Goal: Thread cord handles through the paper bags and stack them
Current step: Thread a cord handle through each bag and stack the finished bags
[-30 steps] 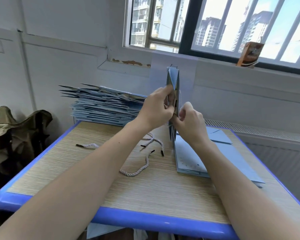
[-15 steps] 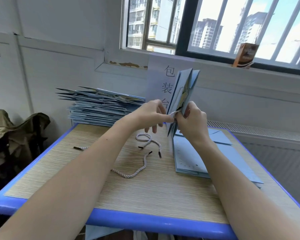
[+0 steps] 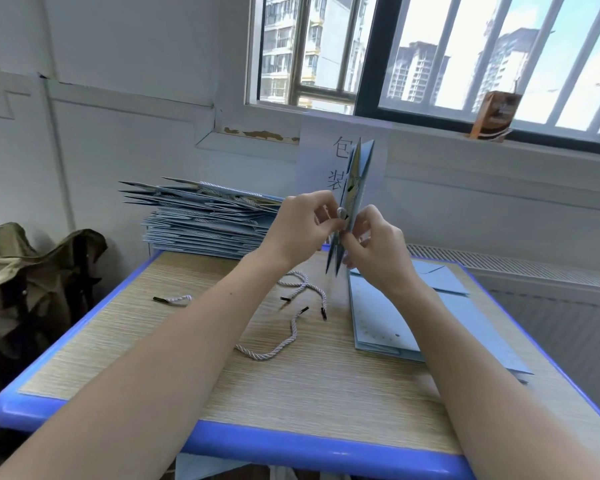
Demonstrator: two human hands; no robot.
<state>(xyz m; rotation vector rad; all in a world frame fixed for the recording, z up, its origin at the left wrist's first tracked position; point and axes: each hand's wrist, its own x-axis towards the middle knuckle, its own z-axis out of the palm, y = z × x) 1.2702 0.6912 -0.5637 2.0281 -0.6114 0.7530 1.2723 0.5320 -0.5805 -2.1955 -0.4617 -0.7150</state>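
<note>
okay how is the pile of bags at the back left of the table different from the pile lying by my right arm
The back-left pile is tall, holding many bags; the right pile is low, only a few. White cord handles show among the back-left pile's bags; none show on the right pile. The back-left pile's bags fan out unevenly with edges splayed; the right pile's lie flat. Both are light blue paper bags folded flat on the blue-edged table.

Bare forearms — no sleeves, no jewellery
</note>
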